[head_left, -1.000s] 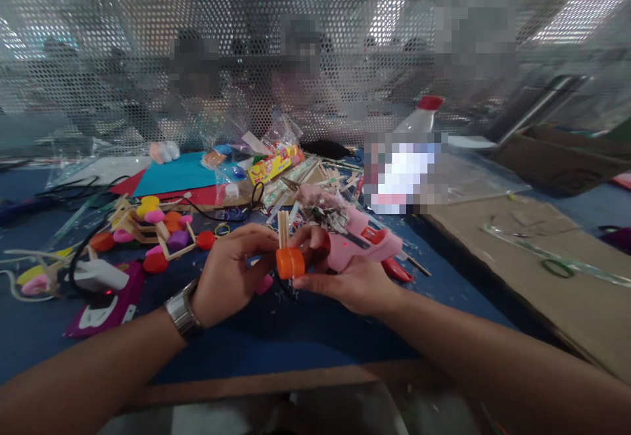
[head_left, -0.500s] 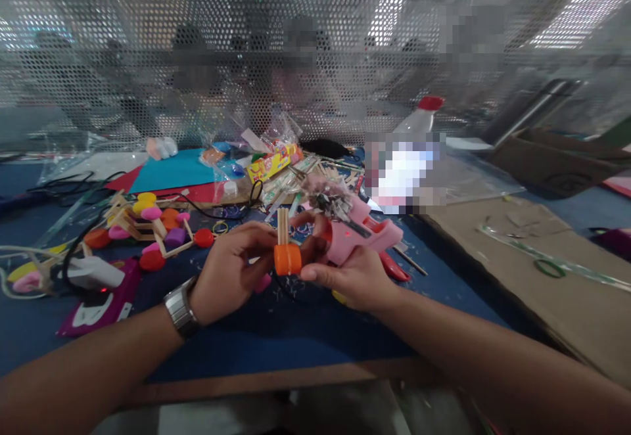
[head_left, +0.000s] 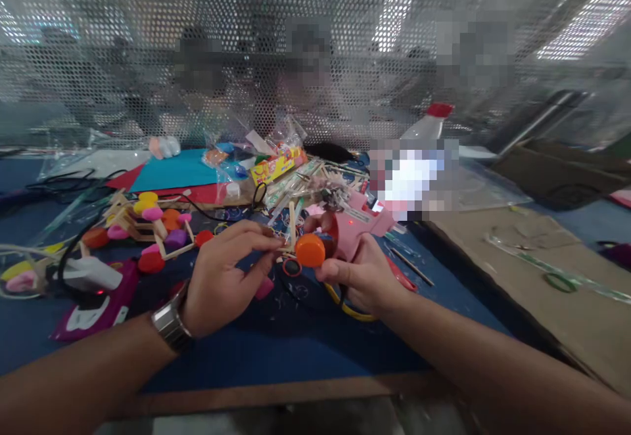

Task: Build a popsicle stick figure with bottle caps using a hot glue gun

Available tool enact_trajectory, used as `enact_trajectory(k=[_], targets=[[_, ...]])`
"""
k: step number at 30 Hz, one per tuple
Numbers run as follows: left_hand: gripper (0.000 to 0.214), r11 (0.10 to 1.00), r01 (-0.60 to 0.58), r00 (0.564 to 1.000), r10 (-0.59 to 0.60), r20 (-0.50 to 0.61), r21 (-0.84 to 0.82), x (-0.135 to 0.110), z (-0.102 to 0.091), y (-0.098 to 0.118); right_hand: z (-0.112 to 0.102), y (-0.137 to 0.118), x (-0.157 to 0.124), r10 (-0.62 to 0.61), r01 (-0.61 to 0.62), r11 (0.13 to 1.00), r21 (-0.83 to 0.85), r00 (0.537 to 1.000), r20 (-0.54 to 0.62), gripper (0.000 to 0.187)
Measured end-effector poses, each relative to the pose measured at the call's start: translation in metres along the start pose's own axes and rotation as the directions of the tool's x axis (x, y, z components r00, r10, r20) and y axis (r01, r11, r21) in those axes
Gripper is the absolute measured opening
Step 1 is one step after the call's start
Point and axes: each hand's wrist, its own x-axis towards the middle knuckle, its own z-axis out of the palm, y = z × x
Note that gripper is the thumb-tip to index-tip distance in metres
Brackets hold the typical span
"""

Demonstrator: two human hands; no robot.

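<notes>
My left hand [head_left: 229, 277], with a metal watch at the wrist, pinches the end of a light wooden stick just left of an orange round cap [head_left: 310, 251]. Another wooden stick [head_left: 292, 222] stands up behind this cap, seemingly part of the same piece. My right hand [head_left: 362, 274] is wrapped around a pink glue gun [head_left: 355, 225] with a small red light on its side. The thumb of that hand lies against or close to the orange cap's lower right edge. Its other fingers are partly hidden behind the gun and cap.
On the left lie a stick frame with coloured discs [head_left: 158, 221] and a purple power bank [head_left: 98, 307]. Behind are blue sheets [head_left: 172, 172], a yellow box [head_left: 276, 164] and loose sticks. Cardboard [head_left: 493, 251] covers the right side. A perforated screen [head_left: 246, 60] stands at the back.
The orange cap has turned from its side edge to its round face and sits slightly further right. My left fingers have drawn back from behind it; the glue gun has shifted slightly right.
</notes>
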Motion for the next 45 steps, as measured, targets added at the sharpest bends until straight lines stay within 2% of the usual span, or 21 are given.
enact_trajectory(k=[4, 10, 13, 17, 19, 28, 32, 36, 40, 45], targets=[[0.021, 1.000, -0.028, 0.999, 0.027, -0.023, -0.005, -0.001, -0.001, -0.001, 0.000, 0.000, 0.001, 0.012, -0.010, 0.999, -0.047, 0.999, 0.035, 0.050], [0.017, 0.999, -0.011, 1.000, 0.011, 0.014, -0.043, -0.001, -0.001, 0.000, -0.004, 0.004, 0.000, -0.031, 0.031, 0.998, -0.055, 0.999, 0.008, 0.048], [0.011, 0.997, 0.046, 0.997, -0.042, 0.067, -0.063, -0.002, 0.000, 0.003, -0.005, 0.003, 0.001, -0.046, 0.050, 0.994, -0.101, 0.998, 0.042, 0.044], [0.015, 0.982, 0.164, 0.977, -0.149, 0.150, -0.092, -0.004, 0.002, 0.004, -0.006, -0.001, 0.001, -0.121, 0.139, 0.967, -0.215, 0.988, 0.096, 0.043], [0.011, 0.976, 0.191, 0.972, -0.174, 0.156, -0.101, -0.004, 0.002, 0.004, -0.006, -0.002, 0.001, -0.151, 0.175, 0.952, -0.250, 0.982, 0.111, 0.044], [0.005, 0.972, 0.107, 0.992, -0.090, 0.090, -0.207, 0.000, -0.001, 0.005, -0.009, -0.001, 0.002, -0.156, 0.188, 0.963, -0.193, 0.973, 0.169, 0.041], [0.005, 0.979, 0.082, 0.993, -0.065, 0.093, -0.187, -0.001, -0.002, 0.006, -0.014, 0.000, 0.001, -0.143, 0.195, 0.947, -0.257, 0.967, 0.210, 0.038], [0.007, 0.978, 0.078, 0.994, -0.062, 0.086, -0.196, -0.002, -0.002, 0.007, -0.020, 0.004, -0.003, -0.129, 0.179, 0.930, -0.321, 0.977, 0.170, 0.033], [0.008, 0.980, 0.049, 0.997, -0.036, 0.074, -0.194, -0.003, -0.001, 0.008, -0.019, 0.004, -0.004, -0.096, 0.168, 0.926, -0.338, 0.971, 0.219, 0.027], [0.008, 0.971, 0.100, 0.994, -0.085, 0.074, -0.218, -0.004, -0.002, 0.009, -0.016, 0.002, -0.005, -0.135, 0.194, 0.904, -0.382, 0.975, 0.175, 0.027]])
